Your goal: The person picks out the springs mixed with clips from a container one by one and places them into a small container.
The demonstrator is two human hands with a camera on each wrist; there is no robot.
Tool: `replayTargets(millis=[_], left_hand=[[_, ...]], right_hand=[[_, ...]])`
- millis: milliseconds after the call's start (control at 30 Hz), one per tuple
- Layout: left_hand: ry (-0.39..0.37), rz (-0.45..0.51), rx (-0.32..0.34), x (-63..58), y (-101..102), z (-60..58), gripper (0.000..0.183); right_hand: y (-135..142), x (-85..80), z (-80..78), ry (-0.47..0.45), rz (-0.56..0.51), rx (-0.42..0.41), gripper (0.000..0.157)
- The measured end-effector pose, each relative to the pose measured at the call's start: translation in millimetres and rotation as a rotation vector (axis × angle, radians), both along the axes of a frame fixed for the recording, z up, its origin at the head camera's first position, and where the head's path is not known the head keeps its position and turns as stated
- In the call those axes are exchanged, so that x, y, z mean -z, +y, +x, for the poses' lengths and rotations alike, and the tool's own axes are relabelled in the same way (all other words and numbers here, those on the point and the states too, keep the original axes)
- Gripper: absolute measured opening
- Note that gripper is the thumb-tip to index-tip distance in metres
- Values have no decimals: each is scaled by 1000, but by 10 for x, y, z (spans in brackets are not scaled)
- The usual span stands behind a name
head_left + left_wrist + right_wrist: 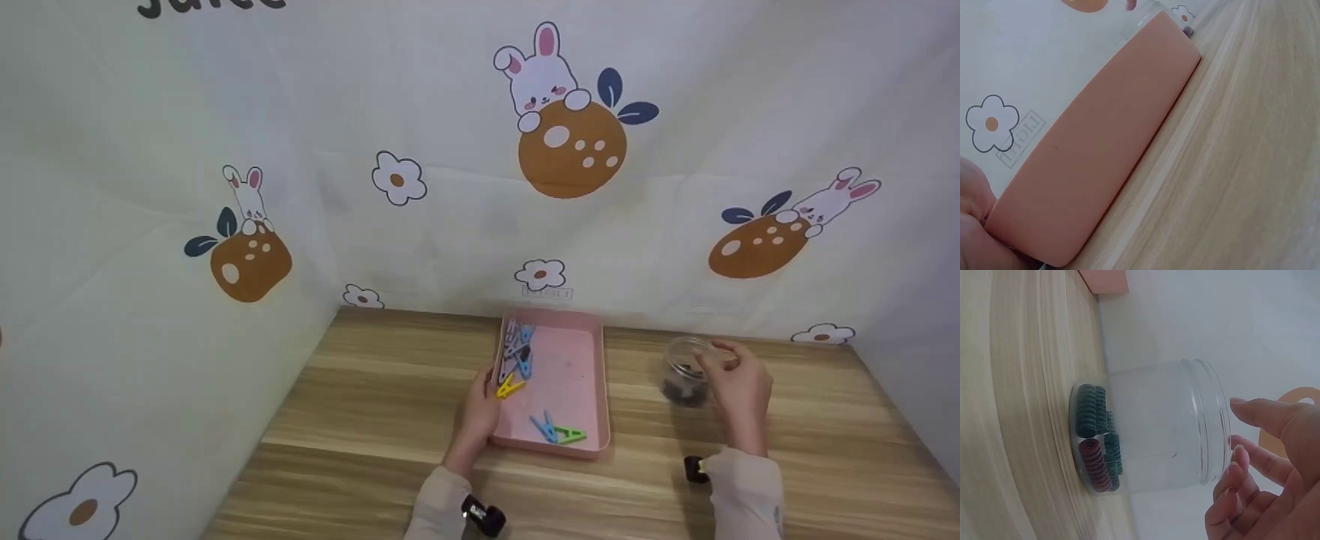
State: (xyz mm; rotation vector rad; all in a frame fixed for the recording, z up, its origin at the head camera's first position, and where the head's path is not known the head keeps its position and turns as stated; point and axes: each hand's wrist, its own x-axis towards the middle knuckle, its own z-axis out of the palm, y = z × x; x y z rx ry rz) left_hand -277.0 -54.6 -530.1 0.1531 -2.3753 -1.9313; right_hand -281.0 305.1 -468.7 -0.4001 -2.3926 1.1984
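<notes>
My left hand (480,411) grips the left edge of a pink tray (564,371); in the left wrist view its fingers (972,194) are at the rim. Inside the tray, purple and blue clothespins (526,365) lie along the left wall with a yellow clothespin (511,386). A blue clothespin (542,427) and a green clothespin (571,435) lie near the front. To the right stands an upright clear jar (679,367). Dark green coils (1086,410) and a dark red coil (1095,464) lie at its bottom. My right hand (742,386) is at the jar's open top, thumb and fingers loosely bent and holding nothing.
The wood-grain table (360,397) runs under both containers. A pale printed cloth (442,232) with rabbits, oranges and flowers hangs behind the table and along its sides. Close behind the tray's far end is the cloth's lower edge. Black wrist cameras (484,516) sit at both sleeves.
</notes>
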Motion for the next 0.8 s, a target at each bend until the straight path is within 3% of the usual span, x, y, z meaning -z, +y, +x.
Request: replayTargets(millis=[367,600,800], left_hand=[[-18,-11,-2,-10,-2,16,42],[30,-46,-2,-2,-14,25,39],[3,-58,-8,8,-7,19,40]], right_hand=[[-36,-11,-7,-7,25,-7,45],[-26,-6,-9,22,62,-41,42],[-36,-30,1,31,77,-49,41]])
